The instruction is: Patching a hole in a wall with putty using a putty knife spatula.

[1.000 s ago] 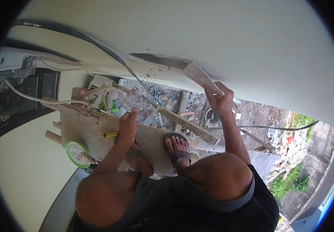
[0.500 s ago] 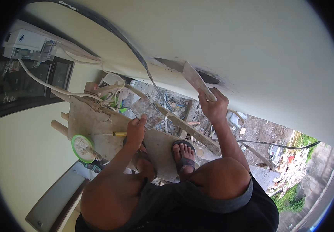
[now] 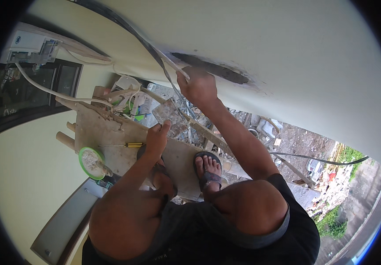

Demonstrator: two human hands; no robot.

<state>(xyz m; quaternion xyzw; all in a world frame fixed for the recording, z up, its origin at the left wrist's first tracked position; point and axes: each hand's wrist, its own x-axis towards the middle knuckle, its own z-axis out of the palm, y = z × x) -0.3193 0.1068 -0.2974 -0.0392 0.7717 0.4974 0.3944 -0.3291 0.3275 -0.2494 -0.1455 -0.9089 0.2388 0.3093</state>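
Note:
My right hand [image 3: 199,90] is closed round a putty knife [image 3: 172,63], its blade nearly edge-on against the pale wall [image 3: 287,53]. The blade is at the left end of a long grey filled patch [image 3: 219,70], whose edges look rough and smeared. Lower down, my left hand [image 3: 156,140] grips a flat, square, mortar-stained plate [image 3: 172,117] by its near edge, thumb on top. A black cable [image 3: 148,44] hangs down the wall and passes right by the knife and my right fingers.
I squat with sandalled feet on a board [image 3: 106,132]. On it lies a screwdriver [image 3: 133,145] with a yellow handle. A green-rimmed bowl [image 3: 81,161] of white paste stands at the left. Beyond the board are a wooden beam [image 3: 217,140] and rubble [image 3: 296,137] below.
My right hand has swept left along the patch, turning the knife from broadside to edge-on. The patch's dark right part now looks grey and filled. My left hand with the plate has barely shifted.

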